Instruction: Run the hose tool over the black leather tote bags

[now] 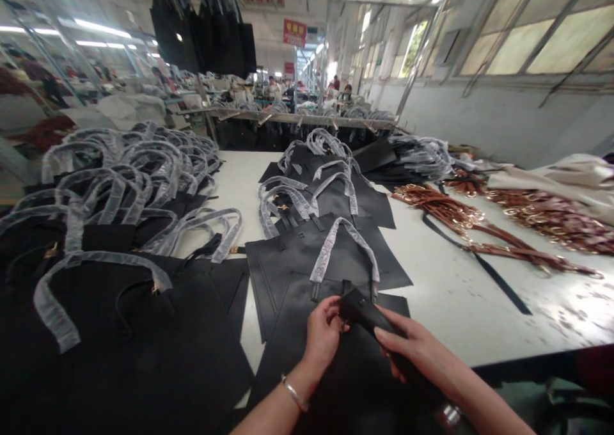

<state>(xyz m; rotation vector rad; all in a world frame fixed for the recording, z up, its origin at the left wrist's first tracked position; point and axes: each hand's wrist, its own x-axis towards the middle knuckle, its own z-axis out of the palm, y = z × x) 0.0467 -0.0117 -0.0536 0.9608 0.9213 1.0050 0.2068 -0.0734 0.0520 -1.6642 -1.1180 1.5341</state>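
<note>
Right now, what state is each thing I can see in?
Left hand: fingers bent at the black piece's end
Right hand: gripping the black piece
Black piece: held up, tilted
Handles: arched, in pale wrapping
Brown straps: heaped
Black bags: hanging
Ceiling lights: lit

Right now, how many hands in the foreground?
2: the left hand at the far end of the black piece, the right hand gripping it nearer the camera. Any farther back are hidden or too small to count.
</note>
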